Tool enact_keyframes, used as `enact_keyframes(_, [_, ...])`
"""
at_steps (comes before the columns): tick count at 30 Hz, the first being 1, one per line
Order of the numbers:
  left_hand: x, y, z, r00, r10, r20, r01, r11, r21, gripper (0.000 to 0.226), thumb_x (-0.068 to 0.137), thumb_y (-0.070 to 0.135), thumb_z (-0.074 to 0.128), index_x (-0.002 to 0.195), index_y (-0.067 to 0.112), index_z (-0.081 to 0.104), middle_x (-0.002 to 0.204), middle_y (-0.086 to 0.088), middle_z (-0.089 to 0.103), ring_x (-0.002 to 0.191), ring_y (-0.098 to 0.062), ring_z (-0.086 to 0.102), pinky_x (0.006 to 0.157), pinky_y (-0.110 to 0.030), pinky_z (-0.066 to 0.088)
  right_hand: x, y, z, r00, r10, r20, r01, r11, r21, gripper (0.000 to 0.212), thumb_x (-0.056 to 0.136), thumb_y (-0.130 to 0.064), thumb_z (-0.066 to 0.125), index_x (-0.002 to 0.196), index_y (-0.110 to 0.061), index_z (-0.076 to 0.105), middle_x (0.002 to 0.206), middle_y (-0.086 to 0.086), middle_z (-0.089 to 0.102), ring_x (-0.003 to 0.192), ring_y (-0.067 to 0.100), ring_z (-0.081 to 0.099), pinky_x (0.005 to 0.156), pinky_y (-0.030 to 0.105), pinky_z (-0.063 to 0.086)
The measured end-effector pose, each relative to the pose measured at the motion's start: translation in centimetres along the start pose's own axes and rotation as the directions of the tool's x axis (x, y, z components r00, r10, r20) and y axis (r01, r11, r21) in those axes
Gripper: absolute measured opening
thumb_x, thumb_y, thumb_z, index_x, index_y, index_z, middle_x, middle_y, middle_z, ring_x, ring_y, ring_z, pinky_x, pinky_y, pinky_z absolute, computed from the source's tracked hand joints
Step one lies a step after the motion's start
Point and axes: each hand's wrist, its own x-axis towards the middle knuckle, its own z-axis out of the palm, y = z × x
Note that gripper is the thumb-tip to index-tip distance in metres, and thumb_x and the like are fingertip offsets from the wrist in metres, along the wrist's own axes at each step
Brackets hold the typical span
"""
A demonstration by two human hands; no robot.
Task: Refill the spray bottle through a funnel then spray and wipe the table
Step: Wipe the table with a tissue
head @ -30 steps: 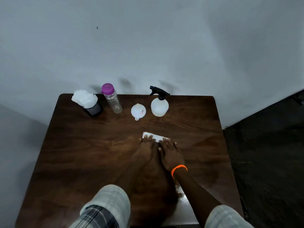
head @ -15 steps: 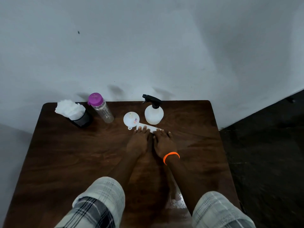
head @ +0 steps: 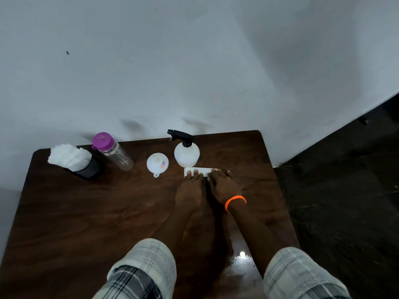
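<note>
Fingers (head: 195, 175) flat on folded tissue (head: 199, 171).

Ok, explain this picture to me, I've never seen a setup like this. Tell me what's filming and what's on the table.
There is no machine here. A camera on a person's head looks down at their own two bare hands. The left hand and right hand press flat on a white folded cloth on the brown table. Nothing is gripped. Along the back stand a spray bottle, a white funnel lying mouth down, a clear bottle with a purple cap and a dark holder of tissues. An orange band circles the right wrist.
</note>
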Motion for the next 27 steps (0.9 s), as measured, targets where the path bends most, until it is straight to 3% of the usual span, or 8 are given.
enact_keyframes(8, [3.3,2.8,-1.0,0.998,0.065,0.006,-0.065,0.993,0.1,0.066,0.106,0.038,0.036,0.161,0.011,0.014,0.169,-0.012,0.009,0.155,-0.035,0.006,0.125,-0.044,0.004,0.9,3.2,-0.8,0.994,0.068,-0.083,-0.067,0.998,0.013,0.044,0.103,-0.039,0.036,0.133,-0.019,0.062,0.145,0.007,0.058,0.14,0.021,0.048,0.124,0.041,0.017])
enact_keyframes(15, [7.1,3.4,-1.3,0.987,0.156,0.042,-0.162,0.96,0.229,0.063,0.103,0.044,0.034,0.158,0.015,0.028,0.166,-0.011,0.023,0.154,-0.035,0.015,0.124,-0.053,0.013,0.5,4.6,-1.3,0.986,0.111,-0.124,-0.109,0.994,0.016,0.056,0.097,-0.039,0.028,0.137,-0.018,0.061,0.147,0.009,0.057,0.142,0.023,0.046,0.124,0.043,0.017])
enact_keyframes(21, [6.1,5.0,-0.5,0.983,0.171,0.061,-0.181,0.946,0.268,0.058,0.104,0.046,0.029,0.156,0.019,0.034,0.164,-0.009,0.029,0.152,-0.032,0.024,0.121,-0.054,0.014,-1.7,6.0,-1.2,0.984,0.136,-0.111,-0.135,0.991,0.022,0.042,0.105,-0.031,0.04,0.142,-0.017,0.056,0.152,0.009,0.052,0.146,0.024,0.04,0.124,0.044,0.017])
enact_keyframes(27, [2.0,7.1,2.0,0.983,0.156,0.096,-0.173,0.961,0.216,0.055,0.108,0.036,0.029,0.16,0.021,0.021,0.169,-0.005,0.015,0.156,-0.026,0.011,0.12,-0.046,0.016,-7.1,7.6,-0.3,0.988,0.13,-0.082,-0.127,0.991,0.038,0.044,0.106,-0.029,0.04,0.147,-0.019,0.05,0.157,0.004,0.045,0.152,0.02,0.031,0.125,0.042,0.014])
